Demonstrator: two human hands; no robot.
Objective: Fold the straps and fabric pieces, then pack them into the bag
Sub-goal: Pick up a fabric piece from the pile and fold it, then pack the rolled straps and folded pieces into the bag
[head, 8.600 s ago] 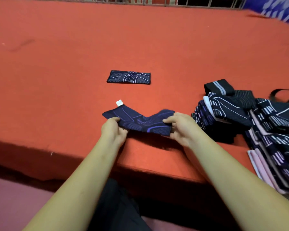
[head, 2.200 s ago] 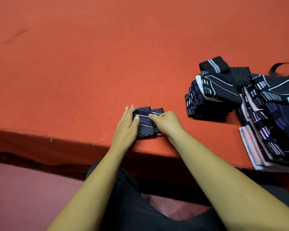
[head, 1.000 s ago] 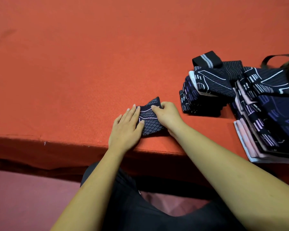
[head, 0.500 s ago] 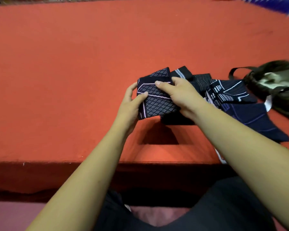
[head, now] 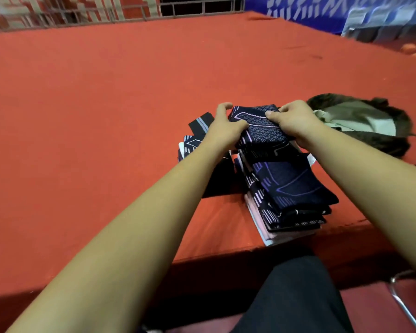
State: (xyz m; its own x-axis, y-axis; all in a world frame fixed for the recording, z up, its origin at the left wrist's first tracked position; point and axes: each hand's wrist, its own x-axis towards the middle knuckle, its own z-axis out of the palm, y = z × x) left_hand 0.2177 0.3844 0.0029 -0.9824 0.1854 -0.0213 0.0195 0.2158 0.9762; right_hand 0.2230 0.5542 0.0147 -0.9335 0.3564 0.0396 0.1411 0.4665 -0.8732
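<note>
Orange-red felt table surface (head: 106, 104), metal railing (head: 197, 7) along far edge, blue printed banner (head: 322, 10) far right, metal chair frame (head: 404, 306) lower right, blurred.

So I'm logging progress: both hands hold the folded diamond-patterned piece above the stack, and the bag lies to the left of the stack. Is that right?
Not quite. The head view shows the left hand and right hand holding the folded diamond-patterned piece above the stack, but the bag lies to the right of the stack, not the left.
</note>
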